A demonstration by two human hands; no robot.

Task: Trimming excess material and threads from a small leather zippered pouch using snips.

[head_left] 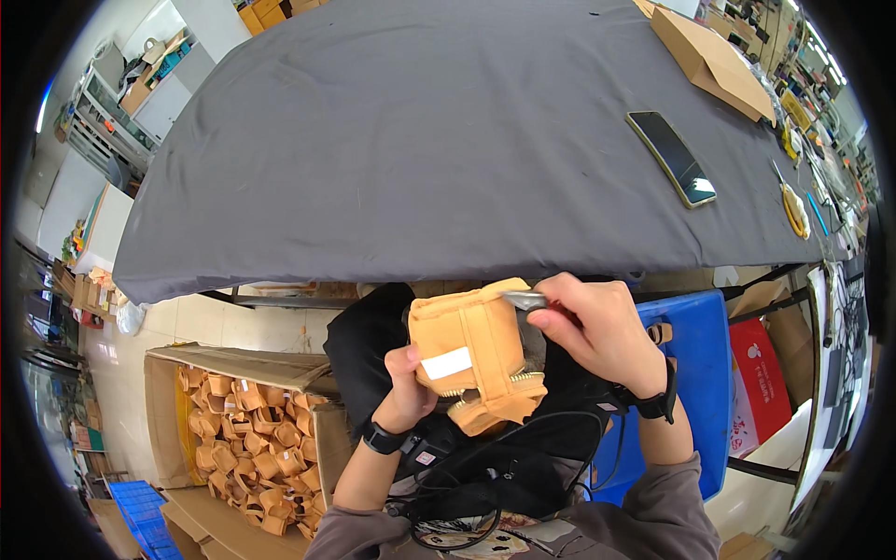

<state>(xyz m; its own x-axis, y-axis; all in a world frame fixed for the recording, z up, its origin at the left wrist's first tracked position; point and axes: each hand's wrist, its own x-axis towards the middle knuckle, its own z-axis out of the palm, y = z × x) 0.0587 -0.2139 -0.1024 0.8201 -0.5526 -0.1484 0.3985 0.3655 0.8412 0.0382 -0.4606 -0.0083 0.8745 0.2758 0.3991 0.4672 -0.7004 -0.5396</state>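
Observation:
A small tan zippered pouch (pixel 481 336) hangs over my lap, tilted, with a white label, a strap down its side and a partly undone brass zipper at its lower end. My left hand (pixel 411 385) is closed on the pouch's left side, thumb beside the label. Closed at the pouch's upper right corner, my right hand (pixel 597 327) grips a small grey metal tool (pixel 525 301). The tool's tip meets the pouch's top edge; its exact kind is unclear, as my fingers cover the rest.
At lower left, a cardboard box (pixel 168 420) holds many tan pouches (pixel 257 439). A blue bin (pixel 691 392) stands right of my lap. On the grey-clothed table (pixel 401 140) lie a phone (pixel 672 159), yellow-handled scissors (pixel 793 210) and a flat carton (pixel 709 61).

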